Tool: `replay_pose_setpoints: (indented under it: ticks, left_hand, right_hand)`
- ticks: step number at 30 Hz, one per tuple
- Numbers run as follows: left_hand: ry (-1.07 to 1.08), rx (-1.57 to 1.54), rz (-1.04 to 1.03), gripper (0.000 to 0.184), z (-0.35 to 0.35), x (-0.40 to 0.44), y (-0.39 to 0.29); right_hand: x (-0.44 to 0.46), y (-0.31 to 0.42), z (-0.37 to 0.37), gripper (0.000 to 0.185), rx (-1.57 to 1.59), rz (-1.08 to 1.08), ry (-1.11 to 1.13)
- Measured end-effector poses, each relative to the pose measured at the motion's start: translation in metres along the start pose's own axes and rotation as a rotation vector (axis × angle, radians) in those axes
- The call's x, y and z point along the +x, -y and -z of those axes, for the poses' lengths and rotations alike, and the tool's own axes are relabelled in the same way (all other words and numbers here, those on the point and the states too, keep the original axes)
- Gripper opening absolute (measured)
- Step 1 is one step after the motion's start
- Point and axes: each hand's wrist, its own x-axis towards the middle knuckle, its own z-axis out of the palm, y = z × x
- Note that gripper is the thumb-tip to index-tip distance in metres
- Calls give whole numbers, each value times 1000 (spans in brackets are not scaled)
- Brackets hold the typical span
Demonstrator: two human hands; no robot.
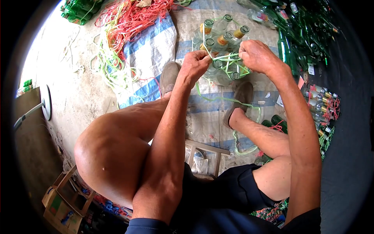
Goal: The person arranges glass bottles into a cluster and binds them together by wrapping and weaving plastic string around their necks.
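Note:
A bundle of clear glass bottles (222,43) stands upright on the striped sheet between my feet, several necks facing up. Pale green plastic twine (225,57) runs around and across the necks. At the bundle's left side, my left hand (196,64) is closed in a pinch on the twine. My right hand (258,56) is closed on the twine at the right side, its fingertips partly hidden. The strand between the two hands crosses over the nearer necks. A loose tail of green twine (222,98) trails down across the sheet past my right shoe.
Red and green twine (136,19) lies heaped at the upper left on the blue-and-white striped sheet (152,50). Many green bottles (286,50) are piled at the right. A wooden stool (206,147) is below me, and a fan-like round object (46,102) stands far left.

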Motion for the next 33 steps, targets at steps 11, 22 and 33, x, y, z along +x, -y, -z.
replay_pose_setpoints:
  ticks: [11, 22, 33]
  left_hand:
    - [23, 8, 23, 31, 1, 1, -1]
    - [33, -103, 105, 23, 4, -9, -12]
    - [-42, 0, -18, 20, 9, -14, -23]
  right_hand:
    - [17, -8, 3, 17, 228, -190, 172]
    - [20, -5, -4, 19, 330, -113, 91]
    - [4, -15, -58, 21, 164, -18, -374]
